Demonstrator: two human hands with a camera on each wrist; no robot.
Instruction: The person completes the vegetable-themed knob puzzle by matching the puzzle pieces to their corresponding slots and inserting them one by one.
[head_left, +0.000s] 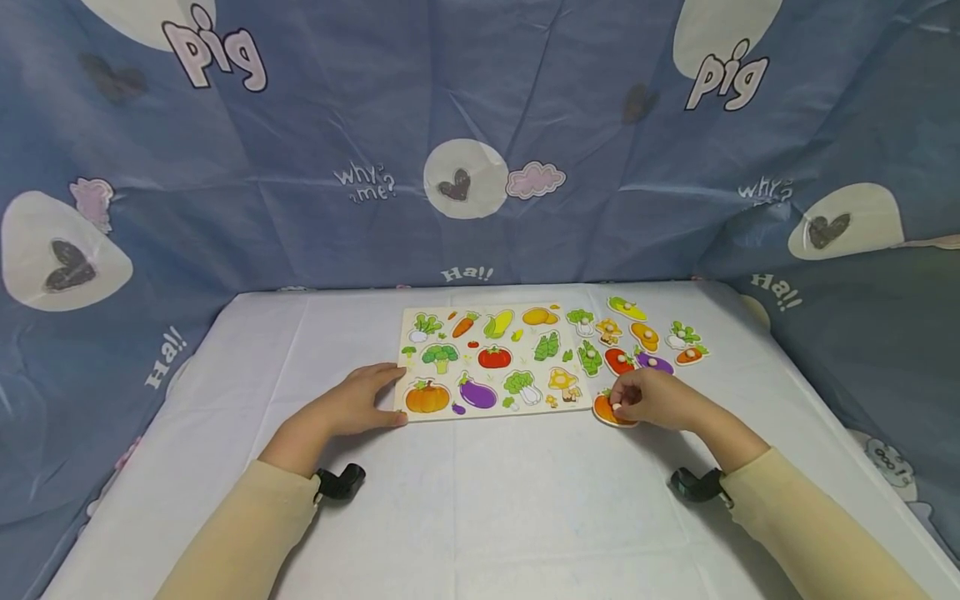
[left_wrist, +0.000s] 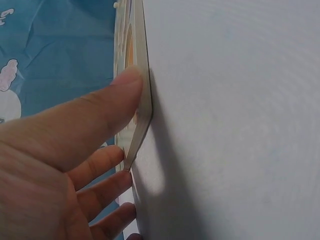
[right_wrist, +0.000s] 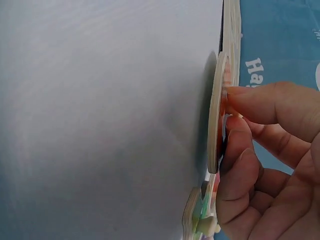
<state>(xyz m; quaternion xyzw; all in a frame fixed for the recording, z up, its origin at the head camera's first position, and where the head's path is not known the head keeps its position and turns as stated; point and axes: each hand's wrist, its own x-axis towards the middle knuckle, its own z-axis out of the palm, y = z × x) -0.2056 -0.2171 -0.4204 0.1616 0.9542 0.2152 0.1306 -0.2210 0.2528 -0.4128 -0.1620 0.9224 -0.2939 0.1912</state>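
Note:
A wooden vegetable puzzle board (head_left: 468, 417) lies on the white table, printed with pictures such as a pumpkin, an eggplant and a tomato. At its near left corner rests my left hand (head_left: 367, 400); in the left wrist view the thumb (left_wrist: 127, 82) lies on the board's edge (left_wrist: 145, 100), with the other fingers spread along the side. My right hand (head_left: 660, 398) pinches the knob of an orange pumpkin puzzle piece (head_left: 606, 410) beside the board's near right corner. In the right wrist view the pumpkin piece (right_wrist: 216, 120) appears edge-on, thumb and index finger at its knob.
Several knobbed pieces lie right of the board, among them a corn piece (head_left: 627, 309), a potato piece (head_left: 645, 337), an eggplant piece (head_left: 662, 364), a carrot piece (head_left: 690, 356) and a mushroom piece (head_left: 608, 332). A blue printed cloth (head_left: 390, 242) stands behind the table.

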